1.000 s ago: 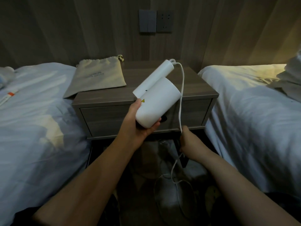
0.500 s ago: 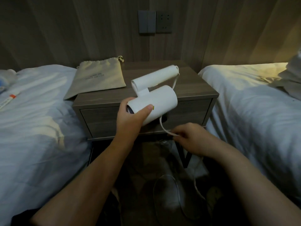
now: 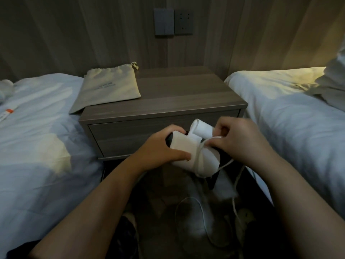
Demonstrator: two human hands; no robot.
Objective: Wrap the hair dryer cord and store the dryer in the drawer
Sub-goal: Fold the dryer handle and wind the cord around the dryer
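A white hair dryer (image 3: 188,146) with its handle folded lies sideways in front of the nightstand's closed drawer (image 3: 130,135). My left hand (image 3: 160,148) grips the barrel near its dark intake end. My right hand (image 3: 240,139) pinches the white cord (image 3: 198,156) against the handle. One loop of cord runs around the barrel. The remaining cord hangs down to the floor and lies there in loose curves (image 3: 203,221).
The wooden nightstand (image 3: 177,94) carries a beige drawstring bag (image 3: 110,86) on its left side. White-sheeted beds flank it, left (image 3: 37,137) and right (image 3: 291,109). A switch plate and socket (image 3: 173,21) sit on the wall above. The floor below is dark.
Both hands have lowered the dryer toward the drawer front. My right hand rose from below and brought the cord over the barrel, forming a loop around it.
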